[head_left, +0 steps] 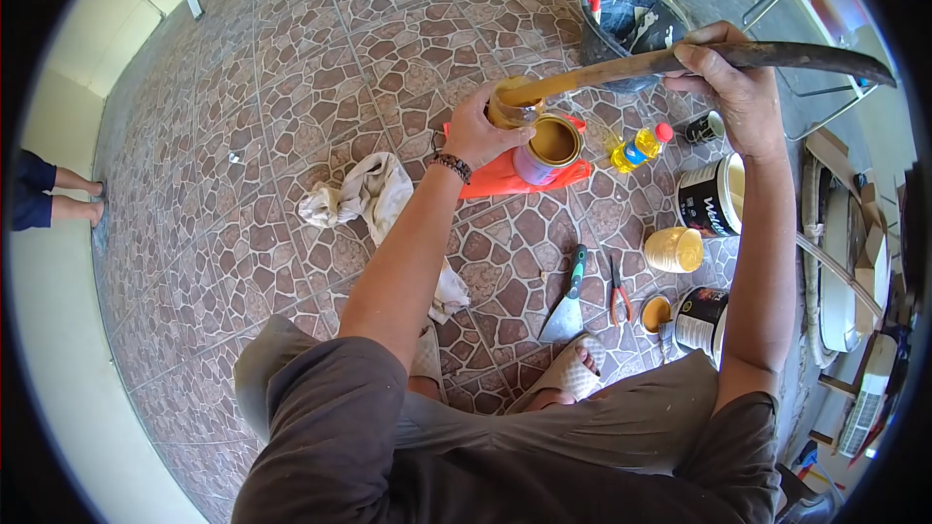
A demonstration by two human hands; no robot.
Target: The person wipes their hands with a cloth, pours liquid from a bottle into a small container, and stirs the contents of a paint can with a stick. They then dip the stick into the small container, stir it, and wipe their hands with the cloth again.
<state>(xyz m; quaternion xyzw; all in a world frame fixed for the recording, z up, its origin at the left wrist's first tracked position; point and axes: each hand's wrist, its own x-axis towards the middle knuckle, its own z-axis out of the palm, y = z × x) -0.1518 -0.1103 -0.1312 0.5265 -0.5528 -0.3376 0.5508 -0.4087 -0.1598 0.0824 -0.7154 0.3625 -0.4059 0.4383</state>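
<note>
My left hand is wrapped round a small clear jar smeared with tan paint. In my right hand is a long curved wooden stick, gripped along its darker part. Its paint-coated end reaches into the jar's mouth. Just below the jar stands an open can of tan-brown paint, on a red-orange plastic bag spread over the floor. A bottle of yellow liquid with a pink cap is to the right of the can.
A dark bucket stands beyond my hands. To the right are a paint tub, a yellowish container, pliers and a scraper. A stained rag lies on the left. Another person's legs show at far left.
</note>
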